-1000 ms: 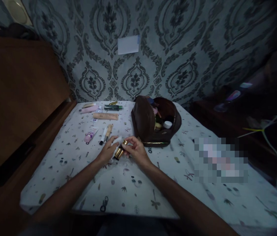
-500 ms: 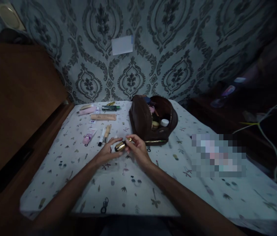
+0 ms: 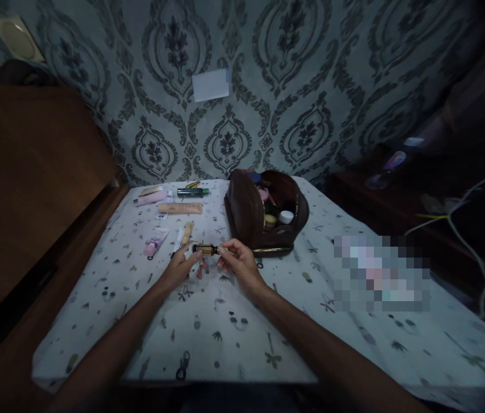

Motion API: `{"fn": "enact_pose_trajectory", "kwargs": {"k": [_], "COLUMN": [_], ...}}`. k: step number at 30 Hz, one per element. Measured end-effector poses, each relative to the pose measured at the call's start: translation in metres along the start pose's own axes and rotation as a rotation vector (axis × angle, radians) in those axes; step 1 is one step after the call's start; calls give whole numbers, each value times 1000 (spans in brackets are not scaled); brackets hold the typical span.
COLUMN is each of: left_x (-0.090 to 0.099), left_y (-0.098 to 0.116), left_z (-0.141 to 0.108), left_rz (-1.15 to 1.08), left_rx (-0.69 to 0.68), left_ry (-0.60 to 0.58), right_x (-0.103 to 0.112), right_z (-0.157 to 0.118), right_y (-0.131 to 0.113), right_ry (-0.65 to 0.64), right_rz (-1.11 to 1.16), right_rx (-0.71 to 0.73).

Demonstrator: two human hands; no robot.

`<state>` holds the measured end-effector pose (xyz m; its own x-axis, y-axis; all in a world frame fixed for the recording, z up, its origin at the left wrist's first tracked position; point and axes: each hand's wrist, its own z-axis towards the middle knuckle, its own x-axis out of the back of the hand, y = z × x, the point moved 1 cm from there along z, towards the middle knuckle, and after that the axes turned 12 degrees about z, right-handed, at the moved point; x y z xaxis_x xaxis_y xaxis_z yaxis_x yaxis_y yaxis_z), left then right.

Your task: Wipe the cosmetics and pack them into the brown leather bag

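In the head view, a slim gold-and-black cosmetic tube (image 3: 206, 250) lies level between my two hands. My left hand (image 3: 178, 268) is closed around its dark left end, with a crumpled white wipe or tissue (image 3: 193, 267) in the same fingers. The right end sits in a pinch of my right hand (image 3: 242, 267); whether it is a separate cap I cannot tell. Just behind my left hand lie a small beige tube (image 3: 188, 232) and a white one, partly covered. A brown makeup bag (image 3: 242, 215) stands unzipped behind my right hand, with a white-lidded jar (image 3: 286, 217) inside.
Left of the bag lie a long beige tube (image 3: 180, 208), a dark green bottle (image 3: 193, 193), a pink tube (image 3: 150, 198) and a pink-and-clear tube (image 3: 155, 242). A blurred-out item (image 3: 382, 274) is at right. A bottle (image 3: 395, 162) and white cable (image 3: 474, 252) lie beyond the table.
The cosmetic tube has turned from slanted to level. My left hand has closed on its dark end, with the white wipe now against it; my right hand keeps its pinch.
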<state>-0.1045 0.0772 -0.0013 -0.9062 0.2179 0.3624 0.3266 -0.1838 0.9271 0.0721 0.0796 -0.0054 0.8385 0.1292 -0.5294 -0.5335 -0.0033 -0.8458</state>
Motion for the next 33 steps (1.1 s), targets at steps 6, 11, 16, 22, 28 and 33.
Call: {"fn": "enact_pose_trajectory", "kwargs": {"k": [6,11,16,22,28,33], "left_x": [-2,-4,-12,-9,-3,-4], "left_y": [-2,0,1,4,6,7], "left_z": [0,-5,-10,-8,-2,0], "left_rz": [176,460,967,935,778,704], "left_rx": [-45,-184,-421,-355,-322,-291], "left_ry": [177,259,225,148,101,102], "right_x": [-4,-5,-4,-8,-11,-8], "right_z": [-5,-7,-7,-10,-14,-13], "right_y": [2,7,10,10,9,12], "right_ry": [-22,-26,-35,-95,-173,-203], "right_rz": [-85,-121,-123,-156,-185,-170], "right_rx": [7,-38,-76,-62,10,32]}}
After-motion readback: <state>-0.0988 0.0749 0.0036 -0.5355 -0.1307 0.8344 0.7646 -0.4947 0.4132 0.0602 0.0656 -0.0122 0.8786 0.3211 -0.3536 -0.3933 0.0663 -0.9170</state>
